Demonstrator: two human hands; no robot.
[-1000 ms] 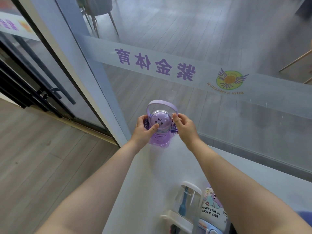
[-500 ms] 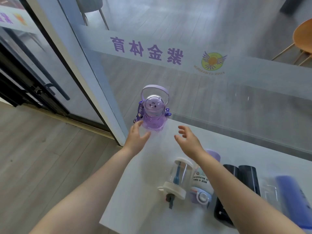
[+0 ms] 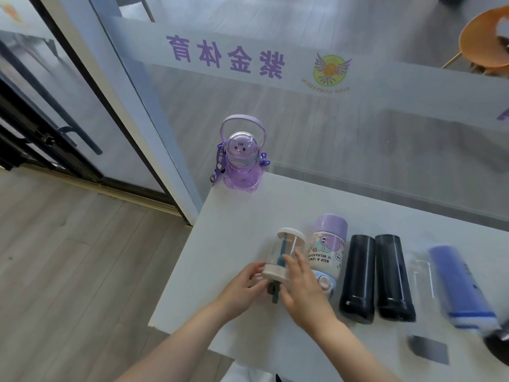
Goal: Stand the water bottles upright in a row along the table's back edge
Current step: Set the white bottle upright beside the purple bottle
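Note:
A purple round bottle [image 3: 242, 161] with a loop handle stands upright at the back left corner of the white table [image 3: 248, 216]. Several other bottles lie on their sides in a row near the front. At the left end lies a clear bottle with a cream lid [image 3: 286, 250]. My left hand [image 3: 243, 288] and my right hand [image 3: 301, 285] close round its lid end from either side. Beside it lie a cartoon-printed bottle with a purple cap [image 3: 327, 249], two black bottles [image 3: 358, 277] [image 3: 394, 277], a clear bottle [image 3: 421, 277] and a blue bottle [image 3: 462, 285].
A glass partition [image 3: 358, 133] with purple lettering runs right behind the table's back edge. A door frame [image 3: 132, 106] stands at the left. The table's left edge drops to a wooden floor [image 3: 68, 257]. A dark flat item [image 3: 428, 350] lies at the front right.
Both hands let go of the purple bottle, left standing at the back corner, and drew back toward me. They now hold the clear cream-lidded bottle at the front.

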